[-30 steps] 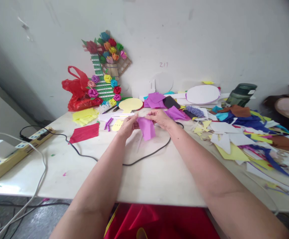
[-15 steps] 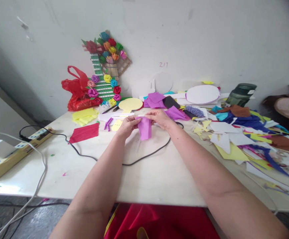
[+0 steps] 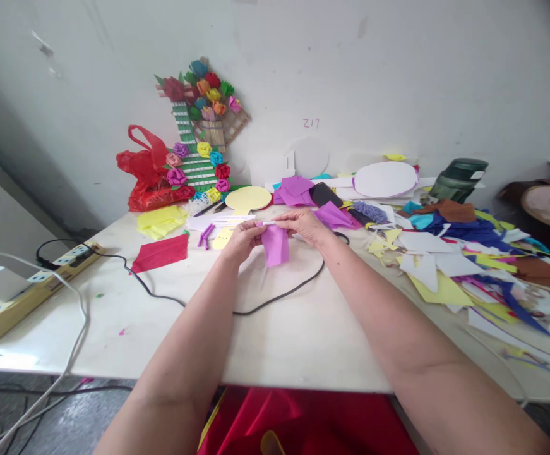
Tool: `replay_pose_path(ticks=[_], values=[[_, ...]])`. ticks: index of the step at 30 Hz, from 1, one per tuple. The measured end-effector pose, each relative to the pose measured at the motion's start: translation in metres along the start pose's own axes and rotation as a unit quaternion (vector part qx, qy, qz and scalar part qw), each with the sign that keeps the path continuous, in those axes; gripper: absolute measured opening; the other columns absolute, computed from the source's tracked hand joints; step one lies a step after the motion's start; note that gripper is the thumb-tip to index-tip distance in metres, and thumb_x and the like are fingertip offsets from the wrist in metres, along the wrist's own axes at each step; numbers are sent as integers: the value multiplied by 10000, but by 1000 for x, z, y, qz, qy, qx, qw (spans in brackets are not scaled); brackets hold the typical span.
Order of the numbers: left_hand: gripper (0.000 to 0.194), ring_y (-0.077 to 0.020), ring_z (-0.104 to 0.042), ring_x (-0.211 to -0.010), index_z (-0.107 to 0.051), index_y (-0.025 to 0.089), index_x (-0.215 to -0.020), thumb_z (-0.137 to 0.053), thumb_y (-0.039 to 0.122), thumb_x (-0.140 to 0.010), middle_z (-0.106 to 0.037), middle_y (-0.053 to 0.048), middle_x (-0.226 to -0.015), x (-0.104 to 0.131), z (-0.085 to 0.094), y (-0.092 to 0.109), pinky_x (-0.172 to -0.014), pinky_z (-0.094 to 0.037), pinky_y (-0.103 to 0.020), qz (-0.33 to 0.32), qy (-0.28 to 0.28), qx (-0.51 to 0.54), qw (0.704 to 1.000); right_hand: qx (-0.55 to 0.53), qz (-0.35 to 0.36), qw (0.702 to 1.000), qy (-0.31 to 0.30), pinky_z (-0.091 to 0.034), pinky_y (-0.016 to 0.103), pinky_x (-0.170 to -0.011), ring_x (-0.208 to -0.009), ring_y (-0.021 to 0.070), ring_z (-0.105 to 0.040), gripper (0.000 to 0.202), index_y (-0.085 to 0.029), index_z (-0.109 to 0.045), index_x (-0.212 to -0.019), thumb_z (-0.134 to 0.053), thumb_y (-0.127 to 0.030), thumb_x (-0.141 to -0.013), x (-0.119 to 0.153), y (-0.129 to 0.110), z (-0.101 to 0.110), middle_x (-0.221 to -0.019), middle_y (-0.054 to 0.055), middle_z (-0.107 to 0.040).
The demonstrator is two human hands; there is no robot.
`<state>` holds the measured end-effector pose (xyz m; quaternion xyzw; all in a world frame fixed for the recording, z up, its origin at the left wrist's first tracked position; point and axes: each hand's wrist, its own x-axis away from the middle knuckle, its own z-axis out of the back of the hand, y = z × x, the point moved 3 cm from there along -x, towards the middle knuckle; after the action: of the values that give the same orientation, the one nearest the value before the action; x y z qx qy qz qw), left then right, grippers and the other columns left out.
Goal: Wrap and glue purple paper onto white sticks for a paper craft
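Between my two hands hangs a strip of purple paper [image 3: 275,245], with a thin white stick [image 3: 269,223] along its top edge. My left hand [image 3: 247,237] pinches the paper's upper left side. My right hand [image 3: 302,225] has its fingers closed at the upper right, by the end of the stick. Just left of my left hand lie small rolled purple paper tubes [image 3: 205,236] and a yellow paper piece [image 3: 222,238]. Behind the hands sits a yellow paper oval [image 3: 249,198]. More purple paper [image 3: 295,191] is stacked further back.
A black cable [image 3: 279,296] runs across the table below the paper. Red paper [image 3: 160,253] lies left, near a power strip [image 3: 42,284]. Heaped paper scraps [image 3: 454,253] and a dark green bottle [image 3: 459,180] occupy the right. Paper flower crafts [image 3: 199,161] lean on the wall.
The purple strip and both hands stay almost in place. More of the white stick's length shows along the top edge now.
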<state>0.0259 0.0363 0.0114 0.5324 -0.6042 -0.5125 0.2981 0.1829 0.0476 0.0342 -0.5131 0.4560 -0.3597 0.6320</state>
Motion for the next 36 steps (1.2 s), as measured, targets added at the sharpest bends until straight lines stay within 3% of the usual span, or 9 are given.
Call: replay_pose_path(ticks=[18,26,31,36], values=[[271,-59,-469,-506,-642,122,-701,-743,339,-575,-574,15,-590,-3,0,-1,-539,-381,-217,-44,-1,-40,998,-12,-9,1000,-12,-464,210,-540,-610,103,-580,212,-154,-700,-774,-720,-238,-580,-2,4,-2,-718,32,-666],[274,-64,-451,-493,-649,122,-694,-744,345,-565,-569,7,-573,-2,0,2,-509,-377,-211,-50,24,-58,997,-61,-22,998,-18,-478,245,-488,-506,125,-574,379,-130,-620,-841,-539,-492,-760,-2,3,1,-601,47,-622],[275,-68,-455,-489,-657,131,-680,-754,348,-542,-572,10,-561,-1,-2,4,-514,-378,-220,-50,27,-56,997,-61,-43,997,-36,-480,246,-488,-512,127,-574,320,-128,-610,-792,-579,-443,-748,0,2,0,-596,47,-618],[294,-70,-467,-495,-665,126,-689,-757,358,-533,-585,4,-576,0,-3,5,-517,-384,-223,-48,30,-58,997,-45,-34,997,-53,-481,235,-515,-564,113,-576,218,-127,-641,-775,-707,-279,-633,0,3,-2,-689,36,-647]])
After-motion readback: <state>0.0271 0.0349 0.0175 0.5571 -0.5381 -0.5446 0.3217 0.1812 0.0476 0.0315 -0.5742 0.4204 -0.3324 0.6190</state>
